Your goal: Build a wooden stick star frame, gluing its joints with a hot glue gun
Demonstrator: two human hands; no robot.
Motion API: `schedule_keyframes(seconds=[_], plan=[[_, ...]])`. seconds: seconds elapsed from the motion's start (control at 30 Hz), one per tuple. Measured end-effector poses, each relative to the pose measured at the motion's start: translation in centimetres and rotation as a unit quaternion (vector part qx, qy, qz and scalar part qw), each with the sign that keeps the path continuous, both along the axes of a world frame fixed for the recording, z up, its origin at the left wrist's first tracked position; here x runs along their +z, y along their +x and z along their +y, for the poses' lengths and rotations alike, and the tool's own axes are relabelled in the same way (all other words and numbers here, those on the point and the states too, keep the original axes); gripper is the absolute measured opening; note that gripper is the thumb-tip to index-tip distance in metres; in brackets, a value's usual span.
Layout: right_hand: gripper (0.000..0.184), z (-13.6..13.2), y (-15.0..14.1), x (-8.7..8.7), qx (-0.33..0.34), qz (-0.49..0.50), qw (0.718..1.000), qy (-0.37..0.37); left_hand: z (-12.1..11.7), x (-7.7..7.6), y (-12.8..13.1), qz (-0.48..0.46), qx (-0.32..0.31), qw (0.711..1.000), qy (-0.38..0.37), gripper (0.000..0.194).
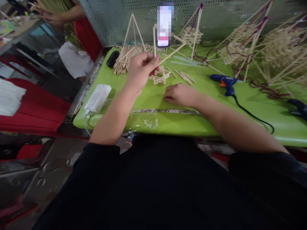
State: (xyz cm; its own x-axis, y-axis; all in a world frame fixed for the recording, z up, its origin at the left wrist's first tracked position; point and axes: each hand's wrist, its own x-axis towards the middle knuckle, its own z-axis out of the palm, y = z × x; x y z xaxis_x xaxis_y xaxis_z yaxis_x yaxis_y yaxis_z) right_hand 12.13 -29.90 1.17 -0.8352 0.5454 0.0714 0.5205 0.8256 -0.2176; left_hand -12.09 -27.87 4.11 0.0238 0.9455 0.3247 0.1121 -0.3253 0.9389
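Note:
My left hand (141,68) pinches a triangular frame of thin wooden sticks (173,53) at one corner, raised above the green table. A phone partly hides the frame's upper side. Just below that hand, a small star-shaped stack of sticks (160,78) lies on the tabletop. My right hand (179,95) rests on the table with its fingers curled in, and nothing shows in them. Several short loose sticks (184,77) lie beyond it. To its right is a blue glue gun (224,82) with an orange trigger and a black cord.
A stick pile (124,62) and a black case (112,59) sit back left, near a white power strip (98,97). The upright phone (164,25) faces me. Stick structures with purple cord (240,48) crowd the right. Another person (62,19) is at the upper left.

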Motion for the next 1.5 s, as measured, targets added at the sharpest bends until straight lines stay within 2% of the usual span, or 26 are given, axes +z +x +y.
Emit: schedule_keyframes(seconds=[0.4,0.53,0.7,0.87,1.1,1.23,1.33,1.5], plan=[[0.034,-0.5,-2.4,1.2,-0.015,-0.153,0.984,0.093,0.1,0.0,0.1,-0.013,0.0,1.0,-0.001,0.024],[0.03,0.8,-1.9,0.7,-0.019,-0.136,0.988,0.07,0.1,0.0,0.1,-0.018,-0.009,1.0,-0.001,0.023],[0.023,3.2,0.3,0.2,-0.049,-0.066,0.996,0.043,-0.4,0.4,0.1,-0.01,0.002,1.0,-0.009,0.027],[0.019,2.5,0.7,-0.4,0.008,0.007,1.0,0.02,-0.4,0.2,-0.1,0.002,0.005,1.0,-0.006,0.029],[0.025,1.0,-0.1,-0.5,0.027,-0.003,1.0,0.002,-0.3,0.0,-0.1,0.006,0.005,1.0,-0.007,0.024],[0.025,0.9,-0.4,-0.2,0.03,0.004,1.0,0.002,-0.4,0.0,0.1,0.012,0.002,1.0,-0.004,0.019],[0.019,0.9,-1.1,-0.1,0.029,-0.013,0.999,0.007,-0.2,-0.2,0.1,0.01,-0.007,1.0,0.004,0.018],[0.017,2.0,-1.5,-0.5,-0.007,-0.051,0.999,0.013,0.3,-0.6,0.0,0.023,-0.001,1.0,0.01,0.024]])
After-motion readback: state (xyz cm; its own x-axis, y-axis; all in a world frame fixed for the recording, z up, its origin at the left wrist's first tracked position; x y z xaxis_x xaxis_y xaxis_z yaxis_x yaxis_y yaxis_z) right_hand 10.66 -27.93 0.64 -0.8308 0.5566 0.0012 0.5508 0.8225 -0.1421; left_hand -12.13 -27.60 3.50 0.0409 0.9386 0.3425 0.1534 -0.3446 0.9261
